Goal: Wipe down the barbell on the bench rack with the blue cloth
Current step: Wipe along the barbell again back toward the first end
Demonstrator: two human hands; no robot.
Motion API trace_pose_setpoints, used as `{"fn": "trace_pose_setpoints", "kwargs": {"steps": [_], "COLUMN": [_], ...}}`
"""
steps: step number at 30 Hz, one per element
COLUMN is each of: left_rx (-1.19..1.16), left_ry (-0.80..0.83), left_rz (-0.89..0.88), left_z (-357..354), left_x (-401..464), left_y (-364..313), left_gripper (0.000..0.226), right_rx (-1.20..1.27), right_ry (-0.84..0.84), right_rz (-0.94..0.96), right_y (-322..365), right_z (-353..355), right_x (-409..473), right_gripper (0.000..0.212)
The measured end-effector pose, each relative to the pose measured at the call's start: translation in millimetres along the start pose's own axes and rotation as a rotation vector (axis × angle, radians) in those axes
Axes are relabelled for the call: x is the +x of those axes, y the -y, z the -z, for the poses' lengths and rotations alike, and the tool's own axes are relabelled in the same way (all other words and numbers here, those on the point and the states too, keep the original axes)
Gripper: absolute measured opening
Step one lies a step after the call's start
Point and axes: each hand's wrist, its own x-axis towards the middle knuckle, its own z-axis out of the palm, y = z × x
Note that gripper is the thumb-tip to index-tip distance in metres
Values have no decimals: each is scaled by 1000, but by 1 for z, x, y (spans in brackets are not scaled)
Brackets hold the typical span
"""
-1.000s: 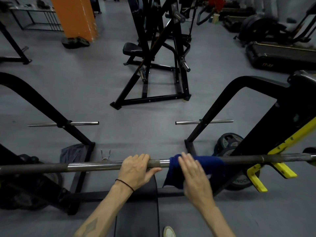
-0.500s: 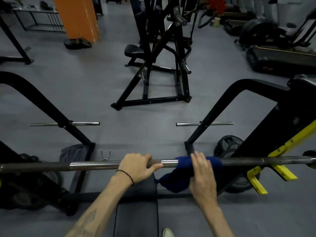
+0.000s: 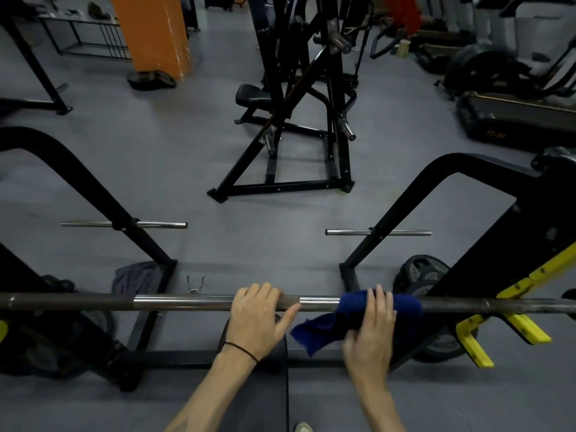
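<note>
The barbell (image 3: 187,302) lies horizontally across the bench rack (image 3: 461,266), spanning the full width of the view. Left of centre, the left hand (image 3: 257,319) grips the bar, fingers curled over the top and thumb extended along it to the right. Just right of that thumb, the blue cloth (image 3: 352,310) is wrapped over the bar, one end hanging below. The right hand (image 3: 371,335) holds the cloth against the bar, fingers curled over it. A weight plate (image 3: 417,272) stands on the floor behind the rack.
</note>
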Motion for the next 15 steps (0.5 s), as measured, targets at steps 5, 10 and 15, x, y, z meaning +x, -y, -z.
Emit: {"fn": "trace_pose_setpoints", "kwargs": {"steps": [5,10,15], "left_rx": [-4,-16,-16], "left_ry": [-31,-17,-29], "left_rz": [-36,-106,-99], "left_z": [-3,-3,-3], "left_x": [-2,-1,0], "left_y": [2,8,6], "left_gripper": [45,48,50], "right_rx": [33,-98,37], "right_ry": [172,84,-8], "right_rz": [379,396,-14], "right_y": [36,-39,29], "right_z": [-15,13,-16], "right_x": [-18,14,-6], "right_gripper": [115,92,105]}}
